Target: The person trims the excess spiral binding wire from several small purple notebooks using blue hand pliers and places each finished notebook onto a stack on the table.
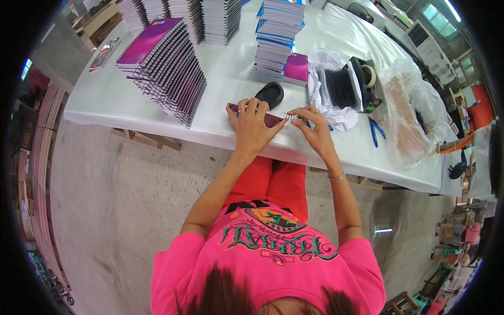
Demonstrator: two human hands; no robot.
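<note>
My left hand [250, 126] is closed on a small purple booklet [272, 121] at the table's near edge, its fingers over the top and the thumb along the near side. At the booklet's right end, my right hand [316, 130] pinches a thin wire binding coil [292, 116]. How far the coil runs into the booklet's holes is hidden by my fingers. Just beyond my left hand sits a black oval dish-like object [271, 94]. Blue-handled pliers [375, 131] lie to the right of my right hand.
Coil-bound purple notebooks [170, 71] form a tall stack at left, with more stacks behind. A pile of unbound booklets [278, 39] stands at the back beside a purple booklet [296, 68]. Black coils [341, 88] rest on white paper, near a tape roll [369, 75] and clear plastic bags [412, 110].
</note>
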